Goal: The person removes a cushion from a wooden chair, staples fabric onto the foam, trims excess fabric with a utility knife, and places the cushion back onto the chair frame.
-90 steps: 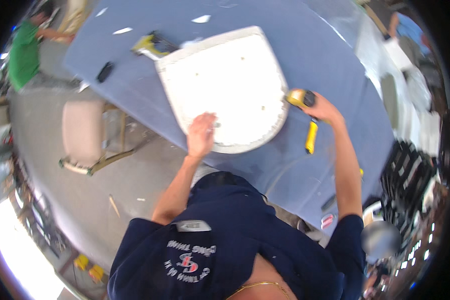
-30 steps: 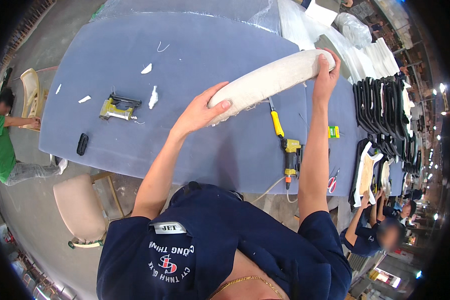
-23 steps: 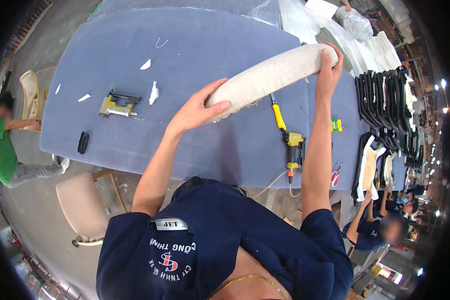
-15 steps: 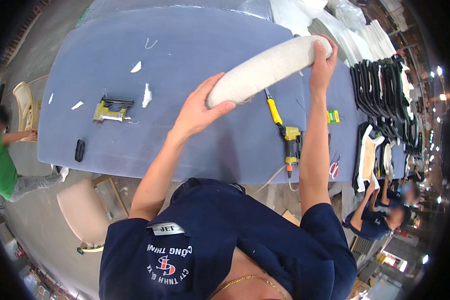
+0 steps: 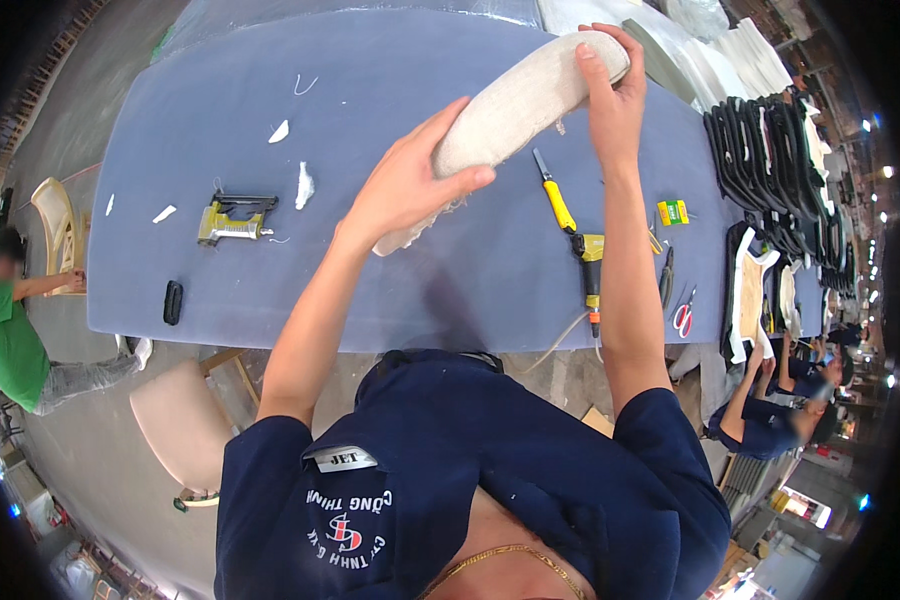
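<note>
A curved cream fabric-covered pad is held up above the blue-grey table, slanting from lower left to upper right. My left hand grips its lower left end, thumb on the near side. At the upper right end, my right hand is closed around it, thumb on the front face. Frayed threads hang along the pad's lower edge, and part of it shows below my left wrist. The pad's underside is mostly hidden. Beneath my hands lies the table.
A staple gun and white scraps lie leftward. To the right are a yellow-handled bladed tool, an air tool with a hose, pliers and scissors. Black frames are stacked beyond. Co-workers stand at both sides.
Both hands have moved the pad up and away from me, and it has turned to a steeper slant. More of its frayed underside edge now shows below my left hand.
</note>
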Demonstrator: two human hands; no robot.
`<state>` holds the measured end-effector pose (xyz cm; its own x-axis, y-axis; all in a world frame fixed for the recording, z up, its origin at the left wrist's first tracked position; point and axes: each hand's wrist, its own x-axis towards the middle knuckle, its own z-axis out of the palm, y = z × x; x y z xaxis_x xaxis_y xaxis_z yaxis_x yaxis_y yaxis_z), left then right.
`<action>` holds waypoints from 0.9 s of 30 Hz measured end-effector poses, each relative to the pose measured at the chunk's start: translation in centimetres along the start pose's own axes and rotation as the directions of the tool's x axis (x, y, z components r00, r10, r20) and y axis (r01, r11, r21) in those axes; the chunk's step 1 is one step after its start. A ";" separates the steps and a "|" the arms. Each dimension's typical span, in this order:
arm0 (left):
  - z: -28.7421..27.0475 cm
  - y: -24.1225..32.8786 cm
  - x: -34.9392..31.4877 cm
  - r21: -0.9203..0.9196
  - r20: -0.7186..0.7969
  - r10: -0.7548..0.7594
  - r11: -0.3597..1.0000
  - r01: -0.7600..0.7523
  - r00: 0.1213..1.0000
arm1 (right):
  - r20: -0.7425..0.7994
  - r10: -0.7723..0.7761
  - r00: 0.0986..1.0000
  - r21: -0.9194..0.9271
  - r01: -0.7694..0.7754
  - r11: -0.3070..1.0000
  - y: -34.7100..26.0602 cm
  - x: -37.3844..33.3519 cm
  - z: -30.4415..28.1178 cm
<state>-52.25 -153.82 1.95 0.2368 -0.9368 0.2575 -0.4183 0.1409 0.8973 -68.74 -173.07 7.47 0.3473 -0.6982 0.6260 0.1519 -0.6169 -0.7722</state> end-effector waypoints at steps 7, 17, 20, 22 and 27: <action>-0.5 0.6 2.3 -0.091 0.025 -0.163 0.982 0.164 0.986 | 0.040 -0.006 0.999 -0.113 0.010 0.994 -0.7 0.5 1.1; -1.7 -1.3 -2.0 -0.209 0.070 -0.242 0.945 0.251 0.968 | -0.015 -0.034 0.999 -0.116 0.032 0.993 0.1 0.4 0.3; -2.6 -3.9 -4.9 -0.208 0.094 -0.120 0.968 0.137 0.988 | 0.150 0.019 0.988 0.161 -0.044 0.986 0.6 -2.5 -2.7; -2.7 -6.7 -7.6 -0.227 0.005 -0.087 0.970 0.086 0.996 | 0.256 0.051 0.965 0.391 -0.151 0.908 0.4 -4.7 -6.4; -1.1 -11.5 -13.9 -0.021 -0.649 -0.002 1.000 -0.015 0.761 | -0.142 0.522 0.841 -0.169 -0.540 0.824 4.7 -9.8 -7.9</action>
<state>-49.74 -142.07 -11.56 0.7499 -0.5055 0.4267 -0.4033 0.1620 0.9006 -78.75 -172.03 -1.43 0.2402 -0.9608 0.1385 -0.2187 -0.1925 -0.9566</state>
